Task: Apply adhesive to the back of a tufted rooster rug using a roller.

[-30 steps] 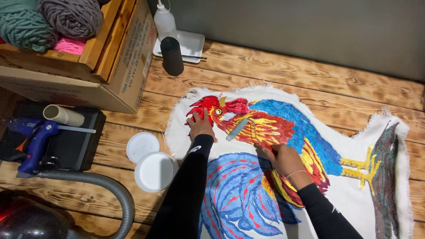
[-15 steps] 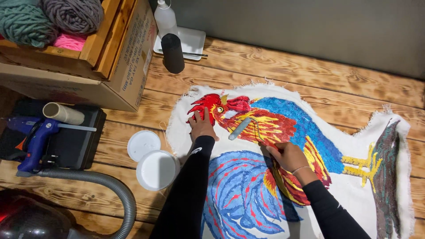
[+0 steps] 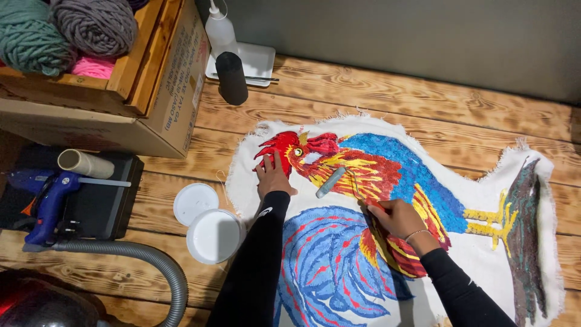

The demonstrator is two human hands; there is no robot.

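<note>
Head view, right hand [image 3: 396,217] gripping roller [image 3: 331,181]

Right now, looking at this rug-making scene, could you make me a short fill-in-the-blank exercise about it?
1. The left hand lies flat on the rooster rug, by the bird's red ____.
2. The right hand holds a small roller whose head lies on the bird's ____.
3. The open white tub stands on the plank floor beside its ____.
4. The blue glue gun rests on a ____ case.

Missing words: comb; neck; lid; black
</note>
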